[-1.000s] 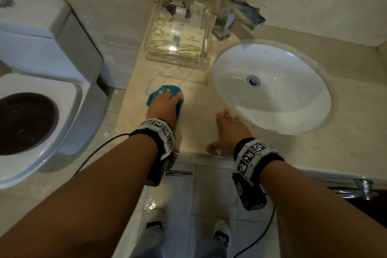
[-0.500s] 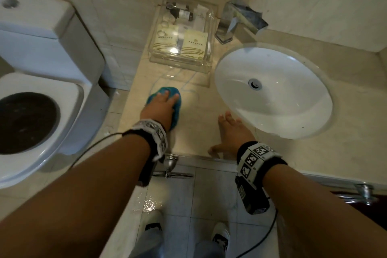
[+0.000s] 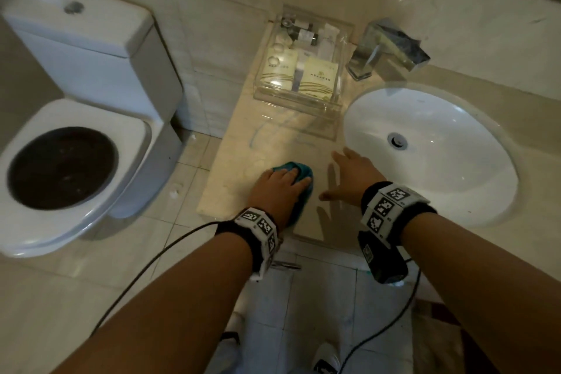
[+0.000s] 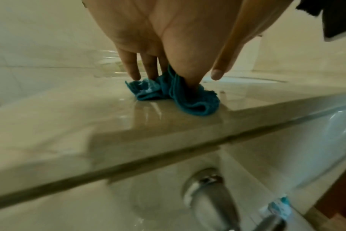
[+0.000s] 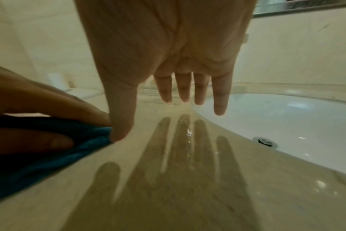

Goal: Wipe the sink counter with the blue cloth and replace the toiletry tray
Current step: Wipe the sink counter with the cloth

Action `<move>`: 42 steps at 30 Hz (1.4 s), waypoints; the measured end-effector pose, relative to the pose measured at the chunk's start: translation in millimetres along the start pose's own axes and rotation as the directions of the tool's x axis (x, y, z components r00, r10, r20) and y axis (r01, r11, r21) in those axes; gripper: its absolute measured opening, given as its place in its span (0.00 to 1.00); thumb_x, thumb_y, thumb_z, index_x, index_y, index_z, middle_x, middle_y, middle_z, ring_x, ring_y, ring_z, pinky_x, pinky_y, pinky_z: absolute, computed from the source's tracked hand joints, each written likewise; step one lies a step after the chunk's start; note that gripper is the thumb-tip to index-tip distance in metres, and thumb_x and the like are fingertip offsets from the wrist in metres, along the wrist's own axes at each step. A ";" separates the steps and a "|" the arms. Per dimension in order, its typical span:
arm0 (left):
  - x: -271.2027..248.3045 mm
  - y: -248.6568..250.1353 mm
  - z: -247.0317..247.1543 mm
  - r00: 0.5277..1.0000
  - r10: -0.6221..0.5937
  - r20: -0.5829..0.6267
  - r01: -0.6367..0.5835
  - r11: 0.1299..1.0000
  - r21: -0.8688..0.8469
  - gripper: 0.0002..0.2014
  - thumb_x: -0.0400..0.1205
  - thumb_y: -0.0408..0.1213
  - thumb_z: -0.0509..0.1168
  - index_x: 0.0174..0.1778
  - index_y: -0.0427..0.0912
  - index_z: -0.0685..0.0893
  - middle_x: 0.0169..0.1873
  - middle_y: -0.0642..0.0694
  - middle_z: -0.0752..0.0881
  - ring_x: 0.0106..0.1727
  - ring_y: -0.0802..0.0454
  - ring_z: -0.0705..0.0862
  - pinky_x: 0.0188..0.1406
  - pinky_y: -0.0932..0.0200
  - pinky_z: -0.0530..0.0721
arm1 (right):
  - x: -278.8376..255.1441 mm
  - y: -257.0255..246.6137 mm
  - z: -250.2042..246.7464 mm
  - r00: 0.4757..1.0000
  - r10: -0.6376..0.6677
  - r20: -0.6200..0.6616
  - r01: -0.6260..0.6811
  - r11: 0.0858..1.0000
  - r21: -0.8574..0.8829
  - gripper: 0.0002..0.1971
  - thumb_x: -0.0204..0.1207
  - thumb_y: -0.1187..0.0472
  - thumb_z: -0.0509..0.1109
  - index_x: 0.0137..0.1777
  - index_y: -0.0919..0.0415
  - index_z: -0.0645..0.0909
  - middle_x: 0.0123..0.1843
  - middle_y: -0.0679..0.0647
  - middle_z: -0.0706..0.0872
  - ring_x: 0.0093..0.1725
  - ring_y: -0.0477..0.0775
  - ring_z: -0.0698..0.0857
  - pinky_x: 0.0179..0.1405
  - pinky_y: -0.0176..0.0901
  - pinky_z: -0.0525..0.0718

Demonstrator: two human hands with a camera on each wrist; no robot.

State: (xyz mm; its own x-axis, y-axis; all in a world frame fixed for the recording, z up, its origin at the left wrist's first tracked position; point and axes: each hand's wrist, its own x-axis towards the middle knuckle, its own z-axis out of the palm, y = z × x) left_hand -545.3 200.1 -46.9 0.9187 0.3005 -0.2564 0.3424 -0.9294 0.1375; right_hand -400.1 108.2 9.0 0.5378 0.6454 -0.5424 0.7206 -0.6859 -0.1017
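The blue cloth (image 3: 299, 168) lies bunched on the beige counter (image 3: 267, 140), close to its front edge. My left hand (image 3: 277, 188) presses down on the cloth, fingers (image 4: 131, 68) fairly straight on top of it and the thumb held off to the side. The cloth (image 4: 180, 96) spreads out under the palm. My right hand (image 3: 349, 173) hovers just above the counter between the cloth and the sink (image 3: 440, 185). Its fingers (image 5: 183, 90) are spread, hold nothing and cast a shadow. The clear toiletry tray (image 3: 297, 104) sits at the back against the wall, with boxes and small bottles inside.
A chrome faucet (image 3: 391, 45) stands right of the tray behind the sink. A white toilet (image 3: 76, 130) is on the left, beyond the counter's end. A wet blue streak marks the counter in front of the tray. A metal handle (image 4: 213, 197) sticks out below the counter edge.
My left hand has drawn the cloth back from the tray toward the counter's front edge. My right hand has left the front edge and moved forward over the counter.
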 end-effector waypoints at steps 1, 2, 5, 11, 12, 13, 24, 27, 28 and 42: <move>-0.3 -11.1 -2.8 0.999 -0.046 -0.017 0.047 0.999 0.013 0.29 0.86 0.41 0.55 0.83 0.50 0.54 0.82 0.42 0.58 0.79 0.42 0.62 0.77 0.48 0.59 | 5.5 -4.2 0.1 1.000 -0.010 0.014 0.010 1.000 0.013 0.54 0.60 0.40 0.79 0.80 0.59 0.54 0.82 0.60 0.57 0.79 0.64 0.62 0.77 0.53 0.65; -0.7 -22.5 -5.6 0.995 -0.097 -0.030 0.098 0.995 0.008 0.29 0.86 0.41 0.55 0.83 0.49 0.54 0.81 0.40 0.60 0.78 0.41 0.63 0.76 0.48 0.60 | 9.9 -6.9 2.8 0.999 -0.011 0.031 0.011 1.000 0.003 0.55 0.57 0.39 0.80 0.79 0.60 0.55 0.81 0.62 0.58 0.78 0.64 0.62 0.76 0.53 0.66; 2.7 -52.4 -12.8 0.983 -0.181 -0.025 0.180 0.983 -0.048 0.27 0.87 0.40 0.54 0.83 0.46 0.55 0.79 0.39 0.62 0.77 0.40 0.64 0.75 0.48 0.63 | 18.4 -8.8 12.2 0.998 0.018 0.057 -0.016 1.000 -0.027 0.60 0.53 0.37 0.81 0.79 0.61 0.53 0.82 0.64 0.53 0.80 0.65 0.58 0.78 0.54 0.63; 43.8 -43.0 -20.7 0.985 -0.171 -0.005 0.170 0.981 -0.096 0.29 0.86 0.37 0.57 0.83 0.46 0.56 0.81 0.39 0.60 0.81 0.40 0.58 0.79 0.48 0.60 | 25.9 -8.0 14.4 0.998 0.038 0.043 -0.035 0.998 -0.059 0.65 0.50 0.36 0.82 0.81 0.60 0.49 0.84 0.64 0.48 0.82 0.65 0.55 0.77 0.54 0.64; 49.5 -33.8 -20.8 0.989 -0.151 0.000 0.150 0.983 -0.101 0.29 0.86 0.37 0.57 0.83 0.47 0.56 0.81 0.40 0.60 0.82 0.40 0.57 0.79 0.47 0.59 | 26.8 -7.8 14.8 0.998 0.036 0.045 -0.033 0.997 -0.067 0.66 0.50 0.35 0.81 0.81 0.59 0.47 0.84 0.64 0.47 0.82 0.65 0.55 0.77 0.54 0.64; 52.5 -23.8 -20.2 0.993 -0.120 0.007 0.120 0.987 -0.110 0.29 0.86 0.36 0.56 0.83 0.47 0.55 0.82 0.41 0.59 0.82 0.40 0.56 0.79 0.47 0.58 | 27.0 -8.0 14.9 0.998 0.033 0.050 -0.029 0.997 -0.074 0.67 0.50 0.35 0.81 0.82 0.59 0.46 0.84 0.64 0.46 0.82 0.65 0.54 0.77 0.54 0.64; 57.6 -51.6 -20.9 0.965 -0.249 -0.083 0.225 0.947 -0.229 0.28 0.84 0.36 0.59 0.81 0.48 0.61 0.79 0.41 0.63 0.79 0.41 0.61 0.77 0.49 0.62 | 26.0 -6.4 12.9 0.995 0.046 0.091 -0.045 0.999 -0.020 0.67 0.53 0.38 0.82 0.82 0.58 0.40 0.84 0.62 0.39 0.83 0.65 0.47 0.81 0.54 0.58; 69.2 -34.8 -29.8 0.986 -0.150 -0.074 0.133 0.971 -0.201 0.27 0.85 0.35 0.57 0.81 0.46 0.61 0.78 0.40 0.66 0.78 0.40 0.63 0.77 0.49 0.63 | 27.5 -5.5 15.0 0.995 0.049 0.086 -0.048 0.999 -0.016 0.68 0.52 0.39 0.82 0.82 0.58 0.40 0.84 0.62 0.39 0.83 0.65 0.47 0.81 0.55 0.58; 70.4 -24.9 -29.1 0.992 -0.104 -0.078 0.087 0.976 -0.199 0.27 0.85 0.34 0.56 0.81 0.47 0.61 0.78 0.40 0.66 0.78 0.41 0.63 0.77 0.49 0.63 | 27.8 -5.9 15.3 0.995 0.050 0.082 -0.048 0.999 -0.022 0.68 0.52 0.39 0.82 0.82 0.58 0.40 0.84 0.62 0.39 0.83 0.66 0.47 0.81 0.55 0.59; 59.7 -58.8 -23.9 0.966 -0.248 -0.075 0.223 0.943 -0.246 0.26 0.86 0.34 0.55 0.82 0.48 0.60 0.81 0.40 0.61 0.81 0.41 0.59 0.77 0.51 0.60 | 24.6 -7.2 11.0 0.993 0.049 0.108 -0.049 0.999 -0.007 0.67 0.55 0.41 0.82 0.83 0.57 0.38 0.84 0.61 0.36 0.83 0.65 0.45 0.81 0.54 0.57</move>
State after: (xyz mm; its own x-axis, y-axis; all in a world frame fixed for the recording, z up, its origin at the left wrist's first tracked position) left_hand -505.9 277.8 -47.4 0.8170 0.5369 -0.2104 0.5766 -0.7569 0.3076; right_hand -396.8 125.3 -12.8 0.5224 0.5711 -0.6332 0.6969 -0.7139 -0.0690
